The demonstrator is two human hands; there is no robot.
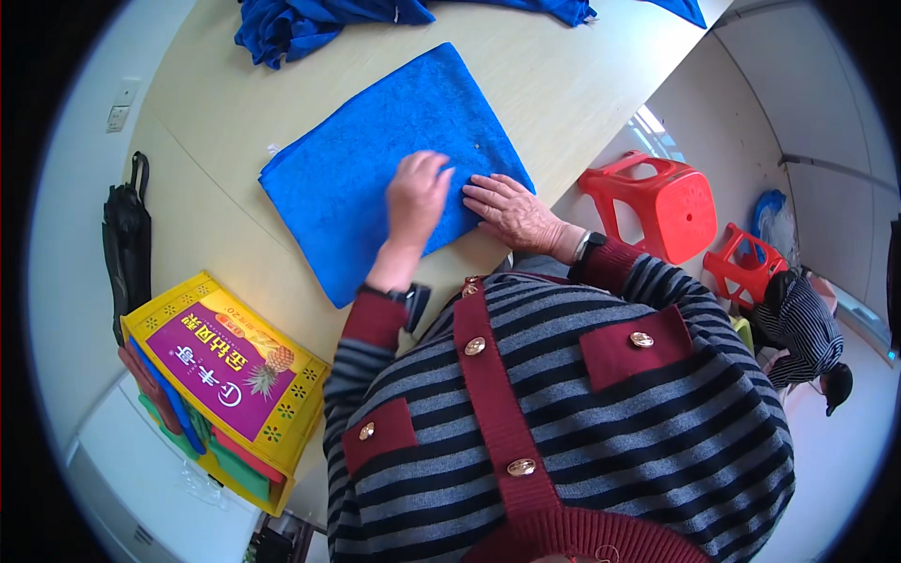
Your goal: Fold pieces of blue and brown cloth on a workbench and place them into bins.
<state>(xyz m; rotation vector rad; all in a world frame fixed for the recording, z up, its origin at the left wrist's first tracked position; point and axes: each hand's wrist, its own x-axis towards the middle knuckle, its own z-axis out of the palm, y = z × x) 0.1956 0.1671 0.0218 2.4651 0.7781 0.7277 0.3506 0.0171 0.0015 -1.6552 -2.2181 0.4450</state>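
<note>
A blue cloth [347, 178], folded into a flat rectangle, lies at a slant on the table in front of me. Above its middle is my left hand [416, 205], fingers bent and blurred by motion; whether anything is between them does not show. My right hand [516, 214] rests flat on the cloth's right part near the edge, fingers stretched out and holding nothing. A small pale speck [477, 146] shows on the cloth beyond the right hand. At its left corner sits a whitish tuft [273, 149].
More blue cloth [310, 28] lies heaped along the table's far side. A yellow basket [305, 441] with colourful cloths stands at the lower left, near a black umbrella [127, 239]. Red plastic stools [685, 211] stand right of the table [563, 84]. Another person [812, 328] is farther right.
</note>
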